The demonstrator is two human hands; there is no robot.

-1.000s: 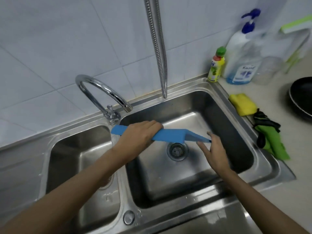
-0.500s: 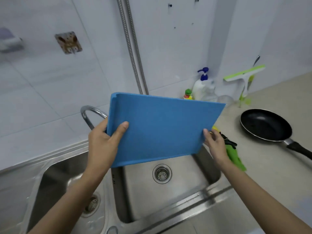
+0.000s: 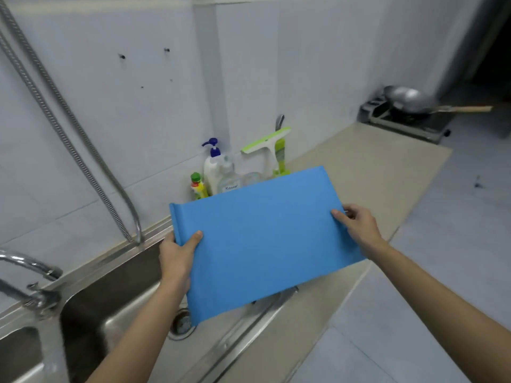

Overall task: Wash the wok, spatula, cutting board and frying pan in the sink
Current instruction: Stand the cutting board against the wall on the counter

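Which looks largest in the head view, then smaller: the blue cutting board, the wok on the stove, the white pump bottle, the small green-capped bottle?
1. Blue cutting board, though nearness enlarges it.
2. Wok, though far away.
3. White pump bottle.
4. Green-capped bottle.

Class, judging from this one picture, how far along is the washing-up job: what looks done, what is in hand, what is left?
Done: nothing can be confirmed as washed.
In hand: the blue cutting board, gripped by the left hand and right hand above the sink edge and counter.
Left: the wok sits on the far stove, apparently untouched. The spatula and frying pan are out of view.
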